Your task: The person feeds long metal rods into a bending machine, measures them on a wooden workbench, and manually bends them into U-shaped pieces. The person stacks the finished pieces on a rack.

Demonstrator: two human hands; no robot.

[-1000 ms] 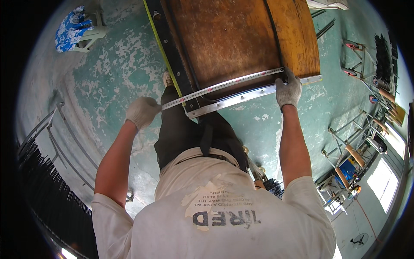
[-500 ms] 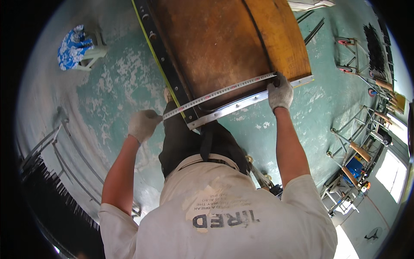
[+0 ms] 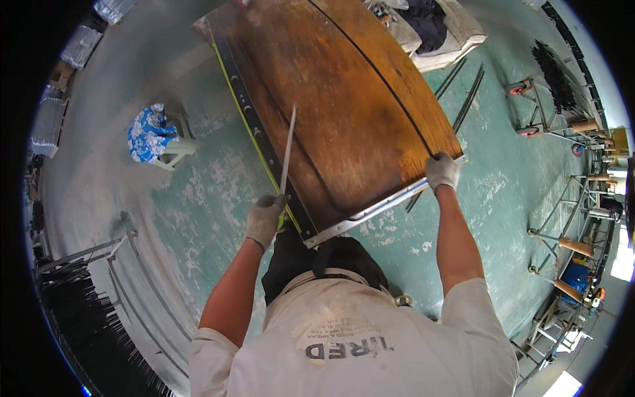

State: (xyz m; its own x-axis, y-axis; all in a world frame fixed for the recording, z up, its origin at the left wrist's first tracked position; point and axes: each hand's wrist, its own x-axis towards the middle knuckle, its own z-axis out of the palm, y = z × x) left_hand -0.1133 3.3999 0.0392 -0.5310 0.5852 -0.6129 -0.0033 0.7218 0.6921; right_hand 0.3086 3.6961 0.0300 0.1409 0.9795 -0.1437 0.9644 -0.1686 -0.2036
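My left hand [image 3: 264, 218], in a pale work glove, is closed around a tape measure at the left edge of a brown wooden board. The tape's pale blade [image 3: 289, 149] sticks up from this hand, its free end over the board. My right hand [image 3: 443, 171], also gloved, is closed at the board's near right corner, by the end of a black cord or strip [image 3: 370, 63]; what its fingers grip is hidden. A metal strip [image 3: 370, 212] edges the near side of the wooden board [image 3: 357, 132]. A black strip with holes [image 3: 261, 142] and a yellow-green line run along the left side.
A stool [image 3: 177, 147] with blue-and-white floral cloth stands left on the worn green floor. Lower left are a metal rack [image 3: 86, 255] and black bristly material. Dark rods [image 3: 468, 99] lie right of the board. Wheeled frames [image 3: 562, 228] line the right. A pale bundle [image 3: 456, 46] sits behind.
The tape blade no longer spans to my right hand; it now points away over the board. My left hand has moved in to the board's left edge. The view has shifted.
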